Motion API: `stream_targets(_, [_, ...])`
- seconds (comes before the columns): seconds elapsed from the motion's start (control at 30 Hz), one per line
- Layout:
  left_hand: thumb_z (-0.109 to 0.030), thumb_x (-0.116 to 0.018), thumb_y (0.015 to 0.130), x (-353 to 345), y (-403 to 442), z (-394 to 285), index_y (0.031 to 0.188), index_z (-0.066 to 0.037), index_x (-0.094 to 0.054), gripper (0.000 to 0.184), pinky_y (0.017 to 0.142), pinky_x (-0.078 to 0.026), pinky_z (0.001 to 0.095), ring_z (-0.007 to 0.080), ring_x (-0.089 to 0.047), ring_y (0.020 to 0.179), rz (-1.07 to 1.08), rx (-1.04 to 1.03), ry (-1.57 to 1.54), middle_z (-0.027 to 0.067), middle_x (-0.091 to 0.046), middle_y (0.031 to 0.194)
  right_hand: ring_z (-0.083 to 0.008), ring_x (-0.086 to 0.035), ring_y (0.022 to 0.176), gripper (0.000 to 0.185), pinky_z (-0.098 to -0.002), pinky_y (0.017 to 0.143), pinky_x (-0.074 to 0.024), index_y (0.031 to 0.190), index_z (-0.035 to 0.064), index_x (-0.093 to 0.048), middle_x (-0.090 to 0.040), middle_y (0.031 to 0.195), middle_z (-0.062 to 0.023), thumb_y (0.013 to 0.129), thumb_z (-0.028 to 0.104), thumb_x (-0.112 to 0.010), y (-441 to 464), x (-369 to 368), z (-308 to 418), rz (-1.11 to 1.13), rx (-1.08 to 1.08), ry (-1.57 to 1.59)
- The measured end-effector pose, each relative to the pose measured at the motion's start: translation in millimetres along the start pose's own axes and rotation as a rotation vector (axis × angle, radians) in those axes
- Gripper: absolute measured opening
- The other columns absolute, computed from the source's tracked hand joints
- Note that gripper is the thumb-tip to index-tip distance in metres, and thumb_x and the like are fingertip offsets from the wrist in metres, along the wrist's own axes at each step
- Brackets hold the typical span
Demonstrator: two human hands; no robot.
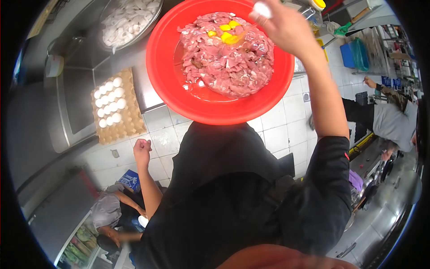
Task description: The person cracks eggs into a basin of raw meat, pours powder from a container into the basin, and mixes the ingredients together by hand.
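My right hand is over the far right part of a red basin, closed around a white egg. Thinly sliced raw meat fills the middle of the basin, with several yellow egg yolks on top. A glossy streak of egg runs between the yolks and the area below my right hand. My left hand hangs at my left side with its fingers curled in; nothing shows in it. It is nearest to a cardboard egg tray, where several white eggs sit among bare cups.
A metal bowl of pale pieces stands left of the basin on the steel counter. One person is low at the lower left, and another stands at the right near a steel worktop. White tiles cover the floor.
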State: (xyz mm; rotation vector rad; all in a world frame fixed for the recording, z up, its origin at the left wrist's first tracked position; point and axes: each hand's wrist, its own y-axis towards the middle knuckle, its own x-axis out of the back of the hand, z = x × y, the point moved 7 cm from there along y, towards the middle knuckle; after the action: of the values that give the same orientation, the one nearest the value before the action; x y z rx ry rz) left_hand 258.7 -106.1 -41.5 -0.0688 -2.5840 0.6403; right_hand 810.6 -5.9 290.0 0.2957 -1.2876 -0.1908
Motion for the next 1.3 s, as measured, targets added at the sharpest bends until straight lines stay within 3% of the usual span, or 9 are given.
stream_targets(0.33, [-0.010, -0.063, 0.091, 4.9, 10.2, -76.9, 0.085, -0.008, -0.052, 0.013, 0.059, -0.039, 0.0204, 0.0059, -0.049, 0.061, 0.049, -0.166, -0.084, -0.0031, -0.053, 0.068, -0.0362, -0.065, 0.094, 0.033, -0.0434, 0.079, -0.0522, 0.116, 0.0097, -0.055, -0.066, 0.103, -0.0171, 0.086, 0.021, -0.065, 4.9, -16.8, 3.1, -0.124, 0.020, 0.142])
stream_targets(0.53, [-0.011, -0.060, 0.093, 0.8, 4.3, -90.6, 0.091, -0.005, -0.054, 0.009, 0.062, -0.043, 0.0221, 0.0083, -0.052, 0.063, -0.052, -0.203, -0.209, -0.0013, -0.054, 0.069, -0.0182, -0.062, 0.064, 0.034, -0.0307, 0.061, -0.0520, 0.113, 0.0030, -0.048, -0.061, 0.082, -0.0088, 0.089, 0.016, -0.068, -83.6, 84.9, -156.6, -0.924, -0.214, 0.405])
stream_targets(0.63, [-0.011, -0.054, 0.096, -3.7, 7.9, -89.7, 0.093, -0.002, -0.056, 0.010, 0.061, -0.042, 0.0237, 0.0111, -0.052, 0.064, -0.111, -0.208, -0.181, 0.0039, -0.056, 0.070, -0.0317, -0.066, 0.077, 0.035, -0.0418, 0.073, -0.0509, 0.114, 0.0050, -0.050, -0.066, 0.092, -0.0145, 0.089, 0.024, -0.065, -147.1, 83.8, -243.3, -1.212, -0.445, 0.323])
stream_targets(0.77, [-0.021, -0.055, 0.097, -5.6, -8.6, -112.8, 0.088, -0.002, -0.060, 0.021, 0.064, -0.045, 0.0245, 0.0096, -0.054, 0.068, -0.127, -0.252, 0.236, 0.0013, -0.057, 0.072, -0.0329, -0.064, 0.101, 0.046, -0.0388, 0.091, -0.0485, 0.119, 0.0056, -0.064, -0.067, 0.111, -0.0168, 0.081, 0.031, -0.071, -211.8, -66.3, -410.9, -0.223, -0.854, -0.200])
stream_targets(0.83, [-0.021, -0.058, 0.095, -3.3, -14.2, -122.8, 0.092, 0.000, -0.065, 0.022, 0.065, -0.045, 0.0260, 0.0107, -0.055, 0.069, -0.189, -0.236, 0.121, 0.0019, -0.060, 0.072, -0.0256, -0.064, 0.102, 0.044, -0.0347, 0.092, -0.0477, 0.119, 0.0049, -0.066, -0.067, 0.116, -0.0138, 0.081, 0.027, -0.071, -247.3, -105.1, -451.1, -0.309, -0.609, -0.118])
stream_targets(0.9, [-0.021, -0.060, 0.093, 11.1, -27.2, -148.7, 0.092, 0.000, -0.066, 0.021, 0.065, -0.046, 0.0270, 0.0106, -0.057, 0.069, -0.288, -0.246, 0.294, 0.0034, -0.063, 0.074, -0.0181, -0.064, 0.093, 0.034, -0.0310, 0.086, -0.0499, 0.112, 0.0007, -0.068, -0.070, 0.108, -0.0117, 0.087, 0.024, -0.069, -251.2, -80.6, -380.7, -0.550, -0.927, 0.417])
stream_targets(1.03, [-0.018, -0.063, 0.089, 75.4, -2.9, -140.8, 0.097, 0.000, -0.067, 0.020, 0.067, -0.048, 0.0274, 0.0117, -0.061, 0.069, -0.560, -0.285, 0.354, 0.0064, -0.067, 0.073, -0.0187, -0.064, 0.081, 0.034, -0.0328, 0.075, -0.0510, 0.099, -0.0025, -0.071, -0.072, 0.092, -0.0127, 0.088, 0.029, -0.070, -275.0, -26.7, -334.5, -0.697, -0.903, 0.067])
stream_targets(1.23, [-0.026, -0.072, 0.078, 127.5, 63.0, -116.2, 0.126, -0.022, -0.062, 0.049, 0.103, -0.039, 0.0472, 0.0340, -0.046, 0.128, -0.535, -0.170, 0.939, 0.0179, -0.050, 0.135, -0.0235, -0.061, 0.087, 0.029, -0.0354, 0.076, -0.0504, 0.100, -0.0073, -0.063, -0.065, 0.097, -0.0157, 0.094, 0.021, -0.060, -209.2, 56.4, -157.2, -0.962, -0.431, 0.621])
stream_targets(1.3, [-0.027, -0.073, 0.078, 129.2, 74.8, -98.7, 0.129, -0.027, -0.059, 0.052, 0.106, -0.034, 0.0499, 0.0356, -0.040, 0.131, -0.493, -0.212, 0.959, 0.0159, -0.043, 0.141, -0.0246, -0.059, 0.094, 0.022, -0.0342, 0.081, -0.0493, 0.102, -0.0071, -0.059, -0.061, 0.102, -0.0155, 0.093, 0.013, -0.055, -151.8, 46.9, -59.3, -0.618, 0.023, 0.718])
